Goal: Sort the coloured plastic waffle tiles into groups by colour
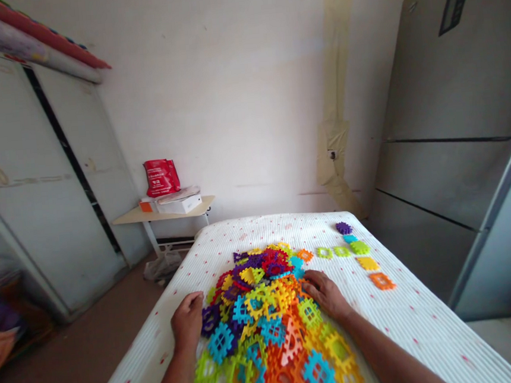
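A heap of toothed plastic building pieces [269, 303] in many colours lies on the covered surface in front of me. To its left rests my left hand [187, 320], fingers curled in, close to a purple piece [210, 319]; whatever is inside the curl is hidden. My right hand [326, 294] reaches over the heap's right edge with fingers bent but apart, touching pieces near a lime window-shaped piece [309, 312]. Beyond it, a line of pieces leads right from an orange frame [305, 255] through lime frames [324, 253] to a lime piece [359, 247].
A purple piece [343, 228] and a blue one [350, 238] lie behind that line; yellow [368, 263] and orange [382, 281] pieces lie nearer me. The white dotted cover [411, 333] spreads beneath. A fridge [449, 156] stands right, a small table [127, 215] far left.
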### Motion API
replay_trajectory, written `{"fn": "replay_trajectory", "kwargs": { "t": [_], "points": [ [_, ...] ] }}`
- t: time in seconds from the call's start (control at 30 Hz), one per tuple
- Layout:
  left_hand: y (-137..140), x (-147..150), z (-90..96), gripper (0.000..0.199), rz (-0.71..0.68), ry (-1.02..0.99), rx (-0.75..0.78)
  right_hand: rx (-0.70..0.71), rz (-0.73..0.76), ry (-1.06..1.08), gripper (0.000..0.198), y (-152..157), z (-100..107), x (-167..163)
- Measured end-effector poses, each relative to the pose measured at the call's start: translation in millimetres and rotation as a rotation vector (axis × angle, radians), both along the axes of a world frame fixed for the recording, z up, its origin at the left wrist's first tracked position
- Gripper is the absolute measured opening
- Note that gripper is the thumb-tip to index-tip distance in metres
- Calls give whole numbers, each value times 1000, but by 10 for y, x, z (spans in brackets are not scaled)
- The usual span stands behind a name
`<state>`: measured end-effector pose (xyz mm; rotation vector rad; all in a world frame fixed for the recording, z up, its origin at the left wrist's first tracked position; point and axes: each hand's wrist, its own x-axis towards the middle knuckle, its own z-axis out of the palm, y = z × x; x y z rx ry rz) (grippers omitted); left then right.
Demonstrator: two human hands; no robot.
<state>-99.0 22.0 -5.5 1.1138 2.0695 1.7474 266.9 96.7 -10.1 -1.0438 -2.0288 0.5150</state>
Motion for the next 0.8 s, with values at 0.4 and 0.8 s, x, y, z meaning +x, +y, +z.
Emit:
{"fn": "replay_trajectory", "kwargs": {
  "t": [0.4,0.8],
  "points": [
    [-917,-89,-135,42,-246,90,-15,6,8,-13,40,17,-35,3],
    [-1122,12,-278,28,-356,1135,-22,46,2,-36,40,18,-36,-3]
  ]
}}
